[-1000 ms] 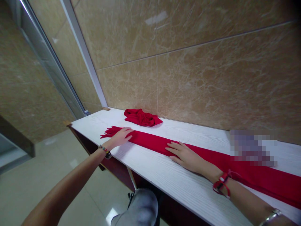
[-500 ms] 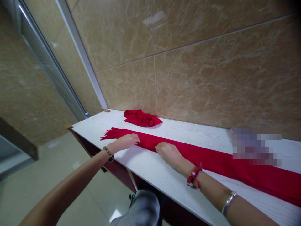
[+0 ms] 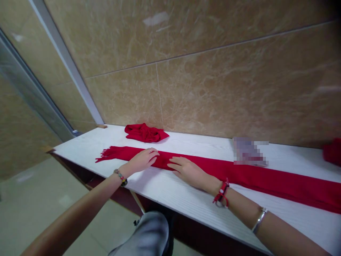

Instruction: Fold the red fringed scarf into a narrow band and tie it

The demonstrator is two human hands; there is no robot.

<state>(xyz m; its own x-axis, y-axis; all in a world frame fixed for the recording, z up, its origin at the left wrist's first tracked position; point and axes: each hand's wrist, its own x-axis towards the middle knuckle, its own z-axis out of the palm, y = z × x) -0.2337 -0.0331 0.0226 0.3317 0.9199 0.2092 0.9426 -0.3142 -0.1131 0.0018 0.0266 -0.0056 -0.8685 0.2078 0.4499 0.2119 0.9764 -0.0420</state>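
A long red scarf (image 3: 250, 175) lies in a flat strip along the white tabletop, its fringed end at the left and its other end beyond the right edge of the view. My left hand (image 3: 142, 160) rests on the scarf close to the fringe, fingers stretched out and not gripping. To its right, my right hand (image 3: 189, 172) lies over the near edge of the scarf, with its fingers extended and slightly spread. The cloth shows between the two hands. Behind it sits a crumpled red cloth (image 3: 145, 133).
The white table (image 3: 170, 193) stands against a tan marble-patterned wall. A blurred-out flat item (image 3: 247, 151) lies behind the scarf, and another red item (image 3: 333, 152) shows at the right edge. My knee (image 3: 149, 231) is below the table's front edge.
My right hand has gone from curled fingers to stretched ones on the scarf. My left hand stays nearly in place. The view has turned right, bringing the red item at the right edge into sight.
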